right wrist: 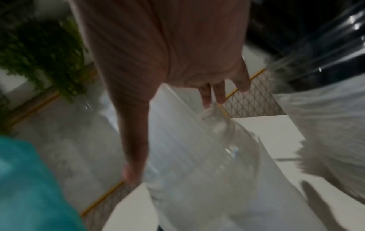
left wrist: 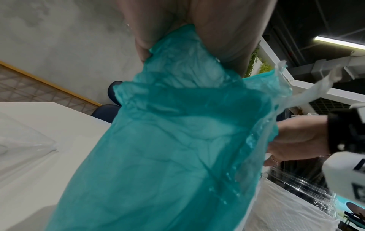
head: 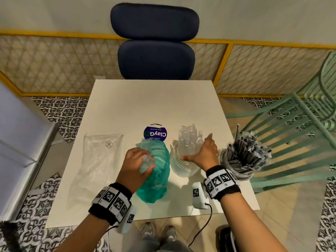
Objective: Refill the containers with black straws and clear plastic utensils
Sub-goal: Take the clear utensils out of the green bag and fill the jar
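Note:
A teal plastic bag (head: 156, 171) (left wrist: 177, 148) lies mid-table, its round blue label (head: 155, 133) at the far end. My left hand (head: 140, 162) (left wrist: 197, 23) grips the bag's bunched side, and crinkled clear plastic shows between its fingers. To the right stands a glass jar (head: 183, 166) (right wrist: 227, 148) holding clear plastic utensils (head: 189, 139). My right hand (head: 197, 146) (right wrist: 187, 75) is spread over its rim, straight fingers touching the utensils. A second jar (head: 238, 168) at the table's right edge is packed with wrapped black straws (head: 247, 150).
An empty clear plastic bag (head: 100, 157) lies flat on the left of the white table (head: 145, 102). A dark blue chair (head: 154, 57) stands at the far side, a green metal chair (head: 300, 124) to the right, a grey bench (head: 21, 142) to the left.

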The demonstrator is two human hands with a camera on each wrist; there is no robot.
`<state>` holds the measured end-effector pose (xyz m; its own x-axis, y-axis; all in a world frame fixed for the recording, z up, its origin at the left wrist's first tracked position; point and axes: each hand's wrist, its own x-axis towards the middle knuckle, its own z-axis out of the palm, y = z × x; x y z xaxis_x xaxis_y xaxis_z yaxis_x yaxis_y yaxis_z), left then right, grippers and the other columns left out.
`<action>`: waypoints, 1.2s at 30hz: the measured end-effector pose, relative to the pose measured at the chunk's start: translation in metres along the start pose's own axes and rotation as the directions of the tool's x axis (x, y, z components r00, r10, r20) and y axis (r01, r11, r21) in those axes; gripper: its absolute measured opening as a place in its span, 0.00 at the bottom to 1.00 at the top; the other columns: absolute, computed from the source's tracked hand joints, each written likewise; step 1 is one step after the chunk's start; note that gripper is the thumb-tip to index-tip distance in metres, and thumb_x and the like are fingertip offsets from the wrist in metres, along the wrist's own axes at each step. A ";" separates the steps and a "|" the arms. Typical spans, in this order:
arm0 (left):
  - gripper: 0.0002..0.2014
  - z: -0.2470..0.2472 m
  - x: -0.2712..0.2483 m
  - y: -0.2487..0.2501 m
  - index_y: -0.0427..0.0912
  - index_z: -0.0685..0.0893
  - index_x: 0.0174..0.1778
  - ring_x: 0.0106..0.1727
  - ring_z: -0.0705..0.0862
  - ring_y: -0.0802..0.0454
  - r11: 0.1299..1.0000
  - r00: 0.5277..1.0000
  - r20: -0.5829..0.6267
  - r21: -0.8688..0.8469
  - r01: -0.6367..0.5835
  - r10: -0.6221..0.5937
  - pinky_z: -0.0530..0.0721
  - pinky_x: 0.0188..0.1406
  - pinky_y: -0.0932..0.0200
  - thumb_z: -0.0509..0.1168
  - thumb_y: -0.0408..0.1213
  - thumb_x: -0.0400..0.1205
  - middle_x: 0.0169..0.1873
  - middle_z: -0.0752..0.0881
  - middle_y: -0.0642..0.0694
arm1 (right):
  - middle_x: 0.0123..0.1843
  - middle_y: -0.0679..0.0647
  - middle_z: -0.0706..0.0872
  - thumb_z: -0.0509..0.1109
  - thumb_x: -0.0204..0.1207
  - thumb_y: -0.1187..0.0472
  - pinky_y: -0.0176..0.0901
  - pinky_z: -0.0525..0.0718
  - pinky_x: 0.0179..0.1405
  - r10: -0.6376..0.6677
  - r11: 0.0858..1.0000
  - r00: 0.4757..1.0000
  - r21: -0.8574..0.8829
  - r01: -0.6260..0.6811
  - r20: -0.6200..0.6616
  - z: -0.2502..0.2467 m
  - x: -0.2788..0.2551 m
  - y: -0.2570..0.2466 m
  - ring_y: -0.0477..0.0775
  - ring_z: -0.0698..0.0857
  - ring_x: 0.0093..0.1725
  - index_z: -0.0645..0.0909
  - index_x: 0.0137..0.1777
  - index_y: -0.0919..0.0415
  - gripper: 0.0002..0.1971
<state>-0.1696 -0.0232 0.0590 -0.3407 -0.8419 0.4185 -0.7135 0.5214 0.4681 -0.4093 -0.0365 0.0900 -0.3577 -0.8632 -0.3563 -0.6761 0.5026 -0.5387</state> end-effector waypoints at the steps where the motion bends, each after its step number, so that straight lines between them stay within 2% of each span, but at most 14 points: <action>1: 0.11 0.000 0.000 0.001 0.42 0.85 0.40 0.53 0.73 0.53 1.000 1.000 -0.003 -0.004 0.003 -0.003 0.60 0.65 0.68 0.65 0.45 0.72 0.41 0.89 0.41 | 0.85 0.62 0.49 0.87 0.55 0.51 0.62 0.52 0.84 0.011 0.999 0.999 0.034 -0.013 0.051 -0.005 -0.003 0.001 0.63 0.50 0.84 0.32 0.81 0.65 0.71; 4: 0.18 -0.004 -0.001 0.002 0.42 0.85 0.42 0.53 0.73 0.54 0.999 1.000 0.001 -0.051 0.006 -0.006 0.60 0.65 0.68 0.59 0.53 0.78 0.41 0.89 0.42 | 0.86 0.59 0.46 0.77 0.66 0.70 0.57 0.50 0.85 -0.136 0.979 0.990 0.149 0.139 -0.031 -0.024 -0.018 -0.008 0.60 0.47 0.85 0.34 0.82 0.64 0.58; 8: 0.10 -0.008 -0.002 0.004 0.50 0.80 0.47 0.55 0.73 0.53 0.995 1.000 0.025 -0.103 0.013 -0.010 0.60 0.65 0.70 0.65 0.49 0.73 0.46 0.88 0.43 | 0.72 0.60 0.75 0.60 0.67 0.79 0.40 0.72 0.75 -0.456 0.617 0.767 0.460 0.638 -0.452 -0.035 -0.060 -0.049 0.54 0.75 0.72 0.68 0.73 0.62 0.32; 11: 0.20 -0.009 -0.005 0.004 0.53 0.77 0.55 0.64 0.70 0.61 0.961 0.995 0.024 -0.260 0.096 -0.093 0.61 0.69 0.76 0.69 0.50 0.68 0.60 0.76 0.55 | 0.51 0.56 0.83 0.56 0.65 0.78 0.36 0.84 0.56 -0.547 0.419 0.795 0.738 0.530 -0.261 -0.003 -0.082 -0.069 0.54 0.85 0.52 0.76 0.53 0.54 0.23; 15: 0.47 -0.008 -0.012 0.007 0.48 0.65 0.68 0.64 0.67 0.75 0.853 0.947 -0.027 -0.444 0.275 -0.320 0.66 0.64 0.84 0.79 0.46 0.53 0.62 0.64 0.55 | 0.61 0.50 0.77 0.66 0.60 0.71 0.36 0.81 0.61 -0.598 0.603 0.789 0.727 0.329 0.139 0.052 -0.078 -0.052 0.49 0.80 0.62 0.69 0.59 0.44 0.30; 17: 0.59 -0.006 -0.024 0.001 0.53 0.60 0.73 0.60 0.73 0.73 0.737 0.890 0.091 -0.528 0.423 -0.446 0.73 0.55 0.84 0.84 0.43 0.46 0.65 0.64 0.53 | 0.70 0.52 0.72 0.78 0.56 0.63 0.35 0.79 0.66 -0.542 0.697 0.807 0.660 0.278 0.233 0.072 -0.067 -0.038 0.48 0.77 0.69 0.62 0.70 0.44 0.43; 19: 0.63 -0.001 -0.040 -0.007 0.70 0.52 0.71 0.61 0.75 0.69 0.612 0.849 0.235 -0.605 0.509 -0.474 0.79 0.52 0.78 0.84 0.47 0.44 0.65 0.67 0.60 | 0.74 0.52 0.70 0.84 0.48 0.54 0.42 0.77 0.72 -0.520 0.754 0.793 0.606 0.252 0.318 0.086 -0.059 -0.028 0.46 0.75 0.72 0.52 0.79 0.53 0.60; 21: 0.63 0.006 -0.053 -0.009 0.71 0.54 0.71 0.61 0.78 0.68 0.532 0.811 0.350 -0.621 0.576 -0.469 0.82 0.52 0.73 0.85 0.46 0.43 0.62 0.72 0.64 | 0.71 0.49 0.74 0.84 0.48 0.57 0.36 0.79 0.68 -0.544 0.735 0.757 0.641 0.220 0.363 0.102 -0.054 -0.021 0.38 0.76 0.70 0.53 0.79 0.56 0.60; 23: 0.56 0.007 -0.055 -0.003 0.56 0.66 0.70 0.57 0.82 0.67 0.501 0.780 0.406 -0.604 0.620 -0.476 0.83 0.54 0.70 0.85 0.39 0.45 0.57 0.80 0.57 | 0.71 0.48 0.75 0.85 0.48 0.57 0.32 0.79 0.65 -0.528 0.722 0.761 0.671 0.169 0.376 0.114 -0.054 -0.019 0.36 0.77 0.70 0.56 0.77 0.52 0.57; 25: 0.43 0.007 -0.055 0.000 0.56 0.75 0.59 0.55 0.83 0.66 0.524 0.775 0.384 -0.579 0.625 -0.501 0.84 0.58 0.63 0.82 0.43 0.45 0.53 0.84 0.53 | 0.70 0.49 0.77 0.86 0.48 0.55 0.32 0.79 0.66 -0.531 0.717 0.774 0.670 0.193 0.345 0.120 -0.054 -0.019 0.36 0.78 0.68 0.62 0.74 0.47 0.53; 27: 0.35 0.005 -0.054 -0.003 0.59 0.76 0.52 0.52 0.83 0.72 0.523 0.763 0.385 -0.563 0.640 -0.519 0.79 0.53 0.77 0.80 0.43 0.49 0.49 0.83 0.60 | 0.61 0.46 0.82 0.84 0.52 0.63 0.34 0.81 0.64 -0.518 0.738 0.775 0.647 0.192 0.361 0.119 -0.050 -0.021 0.32 0.82 0.60 0.71 0.65 0.46 0.40; 30: 0.20 0.003 -0.046 -0.006 0.47 0.81 0.51 0.52 0.83 0.57 0.660 0.716 0.451 -0.308 0.685 -0.532 0.73 0.45 0.82 0.77 0.35 0.66 0.43 0.80 0.58 | 0.45 0.42 0.83 0.81 0.60 0.69 0.22 0.82 0.51 -0.592 0.746 0.754 0.549 0.377 0.285 0.117 -0.044 -0.026 0.24 0.83 0.46 0.83 0.50 0.65 0.18; 33: 0.15 -0.003 -0.038 -0.001 0.45 0.78 0.53 0.47 0.76 0.57 0.626 0.637 0.449 -0.196 0.755 -0.627 0.76 0.50 0.69 0.73 0.37 0.72 0.42 0.75 0.55 | 0.39 0.53 0.87 0.75 0.59 0.46 0.43 0.89 0.45 -0.570 0.788 0.810 0.369 0.492 0.137 0.113 -0.046 -0.029 0.40 0.84 0.42 0.84 0.45 0.57 0.19; 36: 0.13 -0.014 -0.033 0.004 0.51 0.77 0.37 0.43 0.78 0.53 0.450 0.597 0.450 -0.397 0.800 -0.664 0.80 0.54 0.56 0.72 0.28 0.72 0.37 0.79 0.56 | 0.48 0.60 0.88 0.77 0.59 0.51 0.55 0.89 0.49 -0.501 0.789 0.863 0.446 0.423 0.068 0.098 -0.048 -0.039 0.54 0.88 0.49 0.79 0.50 0.51 0.18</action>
<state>-0.1525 0.0091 0.0580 -0.0051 -0.9116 -0.4111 -0.3502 -0.3834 0.8546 -0.3027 -0.0096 0.0539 0.0740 -0.9932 -0.0899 -0.3975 0.0533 -0.9160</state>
